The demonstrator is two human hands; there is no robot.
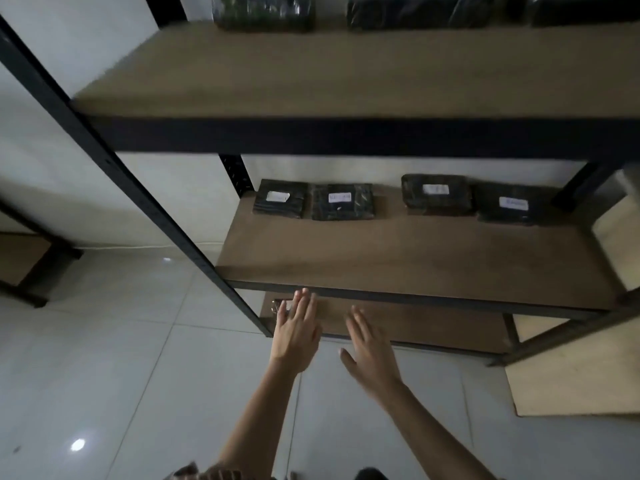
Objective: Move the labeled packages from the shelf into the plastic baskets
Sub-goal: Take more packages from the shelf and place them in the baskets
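Observation:
Several dark wrapped packages with white labels lie along the back of the middle shelf (398,258): one at far left (280,198), one beside it (342,201), a third (435,194) and a fourth (507,204) further right. More dark packages (265,10) stand at the back of the top shelf (311,71). My left hand (296,332) and my right hand (370,353) are stretched out side by side, fingers straight, below the front edge of the middle shelf. Both hold nothing. No basket is in view.
A black metal upright (138,188) of the rack slants across the left. A lower shelf board (415,323) sits under the middle one. Another rack's frame (34,265) stands at far left. Pale floor tiles (121,375) spread below.

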